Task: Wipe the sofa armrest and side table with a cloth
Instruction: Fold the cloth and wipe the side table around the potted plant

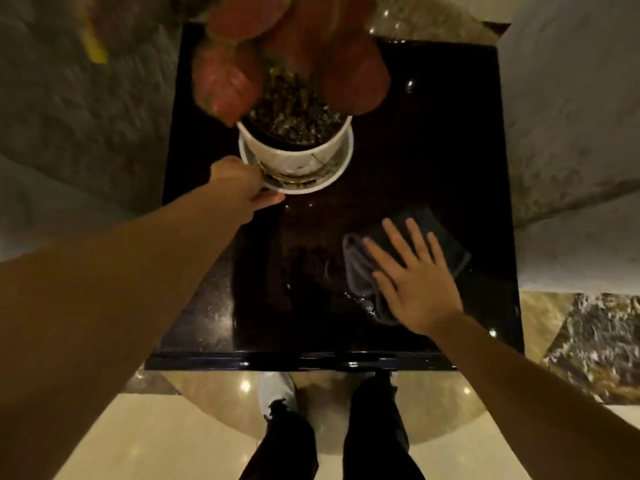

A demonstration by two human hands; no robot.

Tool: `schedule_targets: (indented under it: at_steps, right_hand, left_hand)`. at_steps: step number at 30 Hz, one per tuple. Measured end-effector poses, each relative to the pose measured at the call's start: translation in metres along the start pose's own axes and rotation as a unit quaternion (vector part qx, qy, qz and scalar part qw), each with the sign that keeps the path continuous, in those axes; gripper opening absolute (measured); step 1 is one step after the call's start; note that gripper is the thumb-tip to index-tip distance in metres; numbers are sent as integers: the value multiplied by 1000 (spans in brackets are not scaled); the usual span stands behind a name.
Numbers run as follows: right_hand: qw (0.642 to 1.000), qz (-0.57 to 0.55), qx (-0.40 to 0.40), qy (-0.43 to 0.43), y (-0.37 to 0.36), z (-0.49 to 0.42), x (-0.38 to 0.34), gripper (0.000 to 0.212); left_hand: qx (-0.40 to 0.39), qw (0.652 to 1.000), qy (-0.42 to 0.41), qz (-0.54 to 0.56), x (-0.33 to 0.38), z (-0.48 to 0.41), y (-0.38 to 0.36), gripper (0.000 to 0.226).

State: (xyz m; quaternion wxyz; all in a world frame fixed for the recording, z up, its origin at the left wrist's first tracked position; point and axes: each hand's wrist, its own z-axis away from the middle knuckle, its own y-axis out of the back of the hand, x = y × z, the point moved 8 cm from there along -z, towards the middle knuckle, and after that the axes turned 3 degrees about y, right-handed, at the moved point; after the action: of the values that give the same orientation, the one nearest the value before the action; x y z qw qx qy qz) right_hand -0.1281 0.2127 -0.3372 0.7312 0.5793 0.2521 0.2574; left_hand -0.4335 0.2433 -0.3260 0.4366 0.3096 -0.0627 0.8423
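- At the far left of the frame a pale, rough-textured sofa side (69, 116) fills the upper left corner, blurred and dim; whether this part is the armrest is hard to tell.
- The left hand (239, 183) reaches up from the lower left on a bare forearm, its grip closed on the near left rim of a white saucer (311, 187), thumb lying under the rim's edge.
- In that saucer stands a round white pot (294, 147) with dark, speckled soil, and broad reddish leaves (228, 81) spread over it, blurred, in the upper middle of the frame.
- The tabletop (433, 116) is square, near black and glossy, with small points of light reflected on it and faint smears near the middle.
- Lower right of centre lies the cloth (356, 268), dark grey and soft-looking, folded roughly flat with a paler rumpled edge on its left side.
- The right hand (419, 282) lies palm down on the cloth, fingers spread and straight, so the grip is fully open and merely presses; the cloth shows beyond the fingertips and left of the thumb.
- At the right edge another pale upholstered surface (571, 98) rises beside the tabletop.
- Along the bottom are glossy cream floor tiles (156, 438), dark trouser legs and one white shoe (275, 389).
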Motion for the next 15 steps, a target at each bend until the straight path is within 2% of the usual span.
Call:
schedule_targets:
  at_steps: [1, 2, 3, 4, 5, 6, 7, 8, 9, 11, 12, 13, 14, 15]
  right_hand:
    - [996, -24, 11, -81, 1, -1, 17, 57]
    - [977, -66, 31, -200, 2, -2, 25, 58]
    - [941, -106, 56, -317, 2, -3, 19, 59]
    - [904, -132, 69, -400, 1, -7, -6, 60]
    - [889, -150, 79, -424, 3, -15, -41, 61]
    - [905, -157, 87, -385, 5, -26, -84, 61]
    - [940, -158, 78, -291, 4, -36, -131, 61]
    - [974, -148, 60, -161, 0, -37, -175, 59]
    - [990, -128, 42, -36, -5, -28, -205, 57]
    - [984, -90, 41, 150, -8, -13, -203, 52]
    - [978, -70, 48, 191, -6, -11, -182, 51]
    - [979, -56, 49, 192, -6, -11, -155, 51]
    - [986, -43, 47, 152, -4, -12, -123, 53]
    - [996, -37, 48, 72, -2, -12, -90, 54]
  left_hand:
    - [6, 1000, 3, -1, -2, -1, 10, 18]
    - [11, 1000, 6, -3, -4, -2, 22, 19]
    - [13, 1000, 10, -1, -6, -3, 31, 20]
    - [11, 1000, 13, 0, -9, -3, 39, 20]
    - [9, 1000, 17, -1, -11, -2, 45, 20]
    - [9, 1000, 20, -2, -13, -3, 50, 21]
    - [12, 1000, 19, 0, -15, -4, 54, 22]
    - [16, 1000, 17, 3, -17, -5, 58, 23]
    - [19, 1000, 16, 4, -19, -5, 62, 25]
    - [22, 1000, 16, 2, -23, -6, 68, 25]
    - [23, 1000, 16, 0, -24, -5, 71, 25]
    - [23, 1000, 14, -4, -23, -5, 74, 26]
    - [20, 1000, 11, -10, -22, -5, 76, 26]
    - [19, 1000, 12, -13, -21, -5, 79, 26]
